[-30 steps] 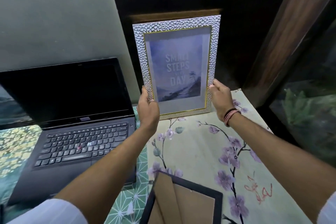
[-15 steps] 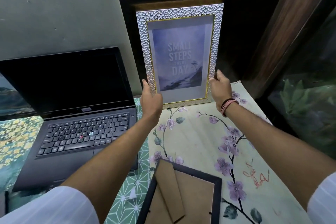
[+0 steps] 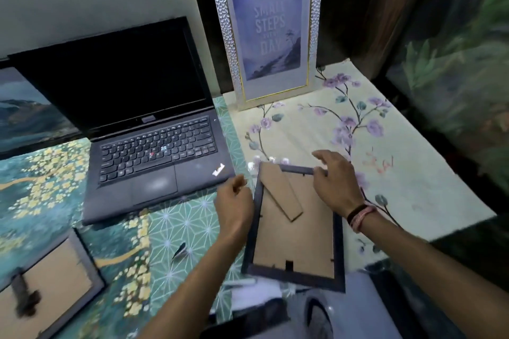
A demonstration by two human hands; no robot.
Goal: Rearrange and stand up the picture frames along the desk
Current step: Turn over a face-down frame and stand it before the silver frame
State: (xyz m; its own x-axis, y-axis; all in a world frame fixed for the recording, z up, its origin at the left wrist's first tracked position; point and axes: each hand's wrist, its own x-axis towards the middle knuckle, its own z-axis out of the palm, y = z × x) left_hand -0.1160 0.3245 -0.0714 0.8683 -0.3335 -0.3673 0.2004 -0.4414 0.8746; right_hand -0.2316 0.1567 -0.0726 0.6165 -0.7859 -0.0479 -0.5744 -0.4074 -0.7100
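Note:
A silver textured picture frame with a "Small steps every day" print stands upright at the back of the desk, leaning on the dark wall, with no hand on it. A black picture frame lies face down near the desk's front edge, its brown backing and fold-out stand showing. My left hand sits at its left edge with fingers loosely curled. My right hand hovers over its top right corner, fingers spread, thumb at the top bar. Neither hand clearly grips it.
An open black laptop sits left of the silver frame. A second face-down dark frame lies at the front left. A landscape picture stands behind the laptop at far left. The desk's right edge drops off beside the floral mat.
Both hands let go of the silver frame, which now stands alone at the back, and came down to the face-down black frame. The camera tilted downward.

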